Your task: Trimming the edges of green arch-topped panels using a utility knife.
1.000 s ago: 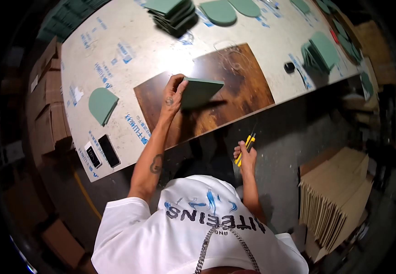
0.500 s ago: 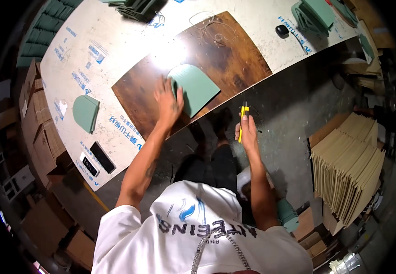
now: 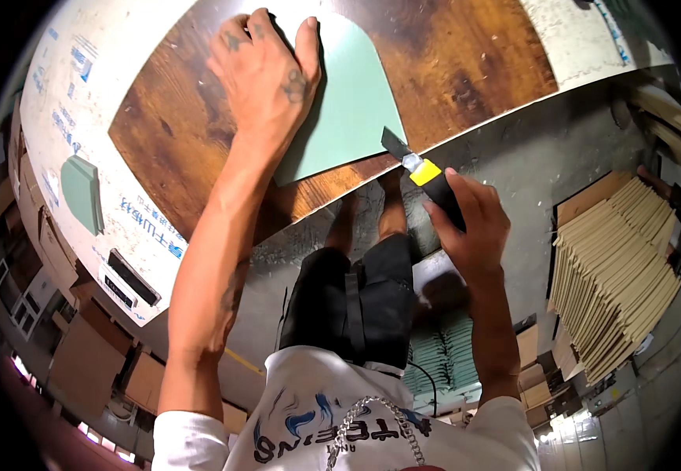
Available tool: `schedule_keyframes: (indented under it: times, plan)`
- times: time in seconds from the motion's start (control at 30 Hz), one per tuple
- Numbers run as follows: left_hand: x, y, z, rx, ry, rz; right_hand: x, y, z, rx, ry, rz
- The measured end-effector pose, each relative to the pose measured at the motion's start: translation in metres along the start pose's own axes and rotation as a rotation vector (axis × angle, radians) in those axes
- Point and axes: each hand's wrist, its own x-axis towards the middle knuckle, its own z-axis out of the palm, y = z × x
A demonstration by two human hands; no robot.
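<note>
A pale green arch-shaped panel point(image 3: 350, 98) lies on a dark brown wood-grain board point(image 3: 466, 63). My left hand point(image 3: 268, 74) rests over the panel's left edge, fingers spread and thumb stretched out along its top. In my right hand point(image 3: 475, 224) is a yellow and black utility knife point(image 3: 438, 187), gripped by its handle. Its dark blade is extended and points up and left, by the panel's near right corner. Whether the blade touches the panel I cannot tell.
The board lies on a white table point(image 3: 50, 86) with blue print. To the left are a small green stack of panels point(image 3: 81, 195) and two phone-like devices point(image 3: 125, 281). A bundle of cardboard sheets point(image 3: 615, 275) stands on the right. More green pieces point(image 3: 446, 353) lie below, beside my legs.
The view has moved closer to the board. My right hand has raised the knife from beside the table to the panel's corner. My left hand stays at the panel's left edge.
</note>
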Motion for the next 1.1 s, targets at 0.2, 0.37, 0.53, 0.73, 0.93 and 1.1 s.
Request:
schedule_keyframes:
  times: [0.2, 0.37, 0.53, 0.73, 0.93, 1.1]
  plan:
    - [-0.002, 0.024, -0.003, 0.048, 0.108, 0.021, -0.018, 0.006, -0.006, -0.081, 0.015, 0.018]
    - [0.000, 0.019, -0.008, 0.018, 0.084, 0.054, -0.012, 0.004, -0.010, -0.130, 0.011, -0.008]
    - [0.002, 0.011, -0.002, -0.019, 0.087, 0.134, -0.007, 0.011, -0.012, -0.178, 0.007, -0.070]
    - [0.001, 0.010, -0.002, -0.031, 0.080, 0.149, 0.013, 0.017, -0.004, -0.153, 0.035, -0.146]
    - [0.003, 0.003, 0.001, -0.055, 0.085, 0.160, 0.042, 0.016, 0.002, -0.102, 0.038, -0.144]
    - [0.004, 0.003, -0.002, -0.025, 0.072, 0.150, 0.078, 0.026, 0.013, -0.096, 0.101, -0.209]
